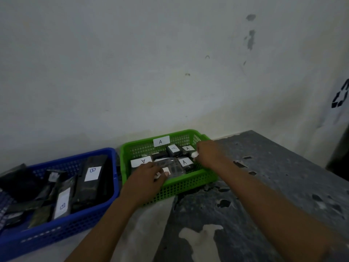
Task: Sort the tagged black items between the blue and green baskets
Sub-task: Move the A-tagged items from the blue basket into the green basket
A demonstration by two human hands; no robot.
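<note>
Over the green basket (188,184), left hand (149,173) rests; right hand (207,151) perhaps pinches.

A latticed green plastic basket (188,186) at six o'clock and a blue plastic basket (56,233) at eight sit on a rough, flaking grey tabletop (273,186).

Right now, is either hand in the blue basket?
No, the left hand and right hand both reach into the green basket, not the blue basket.

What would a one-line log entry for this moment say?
left hand: touching wrapped black item in green basket | right hand: at its right rim, grip unclear | blue basket: holds B-tagged items
</note>
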